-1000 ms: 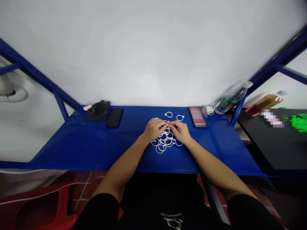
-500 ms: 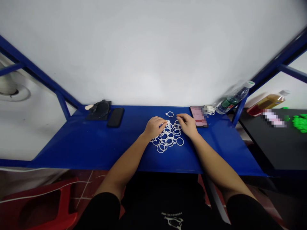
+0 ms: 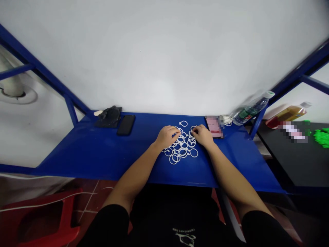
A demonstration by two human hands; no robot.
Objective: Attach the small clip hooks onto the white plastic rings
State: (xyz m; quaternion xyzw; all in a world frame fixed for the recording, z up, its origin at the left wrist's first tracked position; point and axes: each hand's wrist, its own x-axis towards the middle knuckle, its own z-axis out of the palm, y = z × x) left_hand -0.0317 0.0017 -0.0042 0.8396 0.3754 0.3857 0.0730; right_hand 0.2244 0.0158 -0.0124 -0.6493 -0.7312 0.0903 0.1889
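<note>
Several white plastic rings (image 3: 181, 148) lie in a loose heap on the blue table (image 3: 102, 154). My left hand (image 3: 167, 136) rests on the heap's left side, its fingers curled and pinched on a ring. At the heap's upper right, my right hand (image 3: 203, 134) has its fingers closed on another ring. A single ring (image 3: 183, 123) lies apart, just beyond the heap.
A phone with a lit screen (image 3: 214, 126) lies right of my right hand, then a coiled white cable (image 3: 227, 119) and a tipped water bottle (image 3: 250, 109). A black phone (image 3: 125, 124) and a dark pouch (image 3: 109, 116) sit at the back left. A red stool (image 3: 38, 219) stands below left.
My right hand left the left hand, reached back and right to a loose ring near the phone, and closed on it. The left hand stayed on the heap.
</note>
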